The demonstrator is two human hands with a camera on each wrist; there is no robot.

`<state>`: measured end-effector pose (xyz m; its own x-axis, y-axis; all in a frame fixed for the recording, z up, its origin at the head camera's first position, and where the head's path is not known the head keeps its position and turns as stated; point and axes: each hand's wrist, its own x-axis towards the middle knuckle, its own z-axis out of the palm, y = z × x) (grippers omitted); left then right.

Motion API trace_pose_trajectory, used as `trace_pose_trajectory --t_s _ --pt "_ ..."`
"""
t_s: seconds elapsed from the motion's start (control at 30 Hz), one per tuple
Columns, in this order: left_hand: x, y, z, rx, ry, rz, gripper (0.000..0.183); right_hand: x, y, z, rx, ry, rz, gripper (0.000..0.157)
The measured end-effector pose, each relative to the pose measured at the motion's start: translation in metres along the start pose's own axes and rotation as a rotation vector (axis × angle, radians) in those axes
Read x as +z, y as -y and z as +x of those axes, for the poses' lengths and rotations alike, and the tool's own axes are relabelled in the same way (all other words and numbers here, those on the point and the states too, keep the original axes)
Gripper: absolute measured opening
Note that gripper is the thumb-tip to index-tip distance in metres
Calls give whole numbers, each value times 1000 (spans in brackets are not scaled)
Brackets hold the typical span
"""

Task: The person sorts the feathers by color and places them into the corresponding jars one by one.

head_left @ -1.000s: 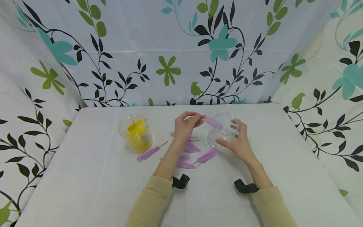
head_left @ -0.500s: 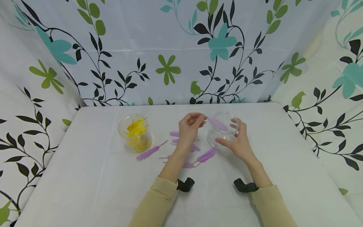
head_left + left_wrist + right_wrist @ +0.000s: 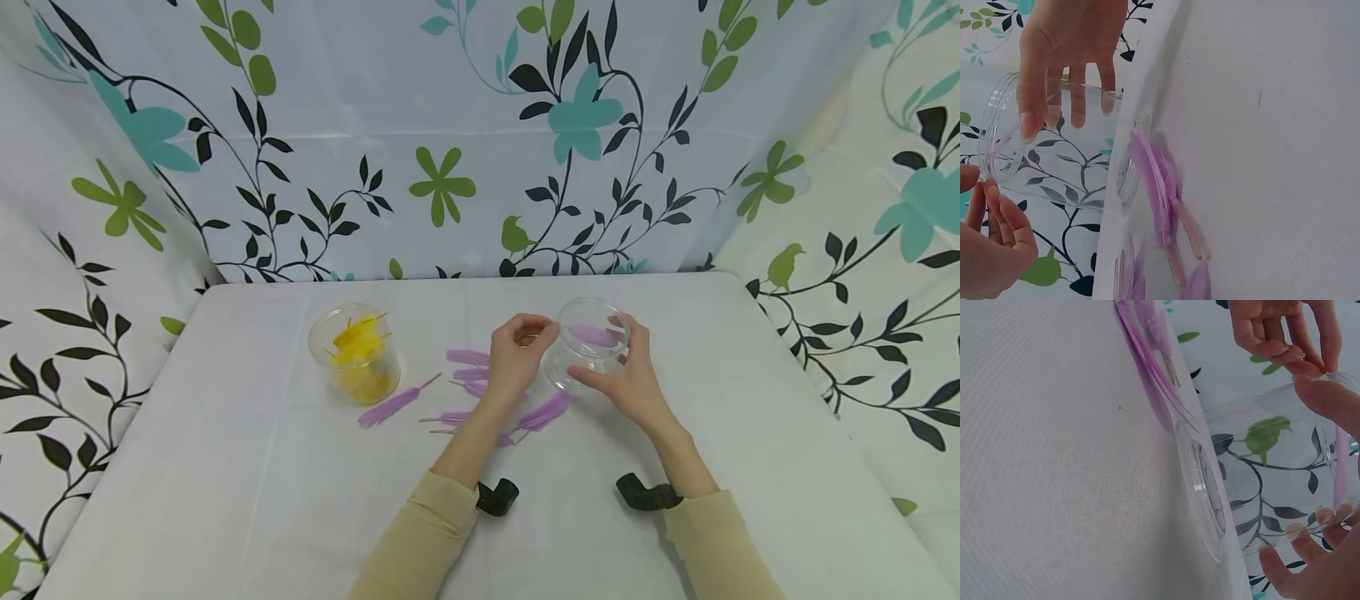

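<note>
A clear jar (image 3: 1079,165) stands upright on the white-covered table, with my right hand (image 3: 632,377) gripping its side, thumb at the front and fingers round the back. My left hand (image 3: 516,360) is at the jar's rim, pinching the quill end of a purple feather (image 3: 595,336) between thumb and fingertips. The feather's vane lies across the jar's mouth, seen through the glass in the right wrist view. More purple feathers (image 3: 542,412) lie on the table beside and in front of the jar, some hidden under my left forearm.
To the left stands a second clear jar (image 3: 318,340) filled with yellow feathers (image 3: 362,343), some sticking up above its rim. A single purple feather (image 3: 392,407) lies near it. A patterned curtain (image 3: 480,133) hangs behind the table (image 3: 187,467).
My left hand has moved right and slightly toward me, bringing the purple feather from left of the jar into its mouth. My right hand stays on the jar.
</note>
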<state>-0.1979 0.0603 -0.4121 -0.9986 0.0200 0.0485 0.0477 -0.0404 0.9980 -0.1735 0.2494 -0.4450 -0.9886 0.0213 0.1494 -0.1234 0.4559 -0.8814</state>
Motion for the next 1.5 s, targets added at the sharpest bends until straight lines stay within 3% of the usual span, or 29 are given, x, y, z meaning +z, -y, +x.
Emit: trace_pose_trajectory --t_s 0.1,0.33,0.6,0.93,1.5 --pt "-1 1 0 -3 8 9 18 0 0 1 0 3 1 107" --pt "-5 1 -3 -24 62 41 17 -1 33 -8 30 25 16 101" --pt "-12 3 -7 -50 76 38 20 1 3 1 19 2 1 106" --pt "-40 7 -13 -96 69 -38 22 0 4 0 0 -4 -9 106" --pt "-78 10 -14 -129 -13 3 22 1 4 1 7 9 12 107"
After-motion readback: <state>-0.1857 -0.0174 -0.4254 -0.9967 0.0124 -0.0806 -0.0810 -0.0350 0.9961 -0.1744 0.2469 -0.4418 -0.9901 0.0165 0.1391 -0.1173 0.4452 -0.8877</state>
